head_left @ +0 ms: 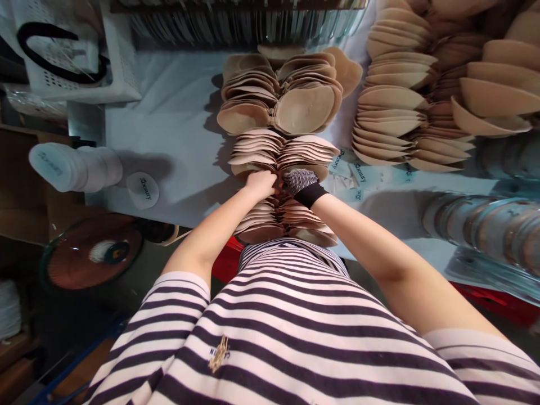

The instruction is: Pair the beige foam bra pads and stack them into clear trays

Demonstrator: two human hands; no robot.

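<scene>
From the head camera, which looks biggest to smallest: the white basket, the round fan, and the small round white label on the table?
1. White basket, partly cut off by the frame.
2. Round fan. It looks close to the basket in size and sits nearer the camera, so their order is unsure.
3. Round white label, clearly smallest.

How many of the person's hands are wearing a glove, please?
1: the right hand wears a dotted glove with a black cuff; the left hand is bare. Both rest on the row of beige cups.

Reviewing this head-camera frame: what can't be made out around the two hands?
- Left hand fingertips: buried in the row of beige bra cups.
- Right hand: covered by a dotted glove; its grip is unreadable.
- Small labels: print too small.
- Clear packaged stack: blurred, cut off by the right edge.
</scene>
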